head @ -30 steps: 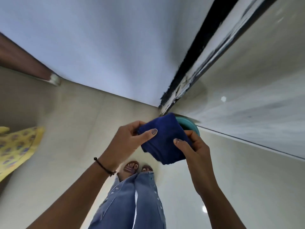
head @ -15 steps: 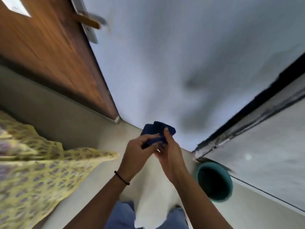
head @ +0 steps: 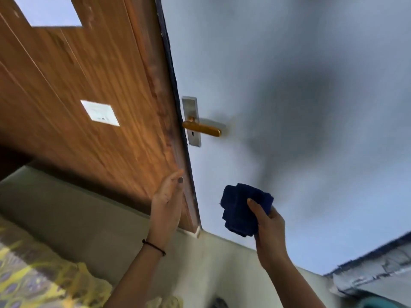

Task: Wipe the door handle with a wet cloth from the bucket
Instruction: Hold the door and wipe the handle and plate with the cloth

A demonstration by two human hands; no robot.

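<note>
Fingers (head: 255, 206) of right hand (head: 270, 227) clamped on one folded blue cloth (head: 241, 207), well below one brass door handle (head: 201, 128); left hand (head: 166, 201) flat, fingers together, at wooden door (head: 89, 85) edge; one teal bucket (head: 378, 303) cut off at bottom corner, all motion-blurred

The gold door handle (head: 201, 127) juts from a silver plate (head: 191, 121) at the wooden door (head: 89, 96) edge. Below it, the right hand (head: 268, 225) grips a folded blue cloth (head: 241, 207), well apart from the handle. The left hand (head: 168, 198), fingers spread, lies against the door edge below the handle.
</note>
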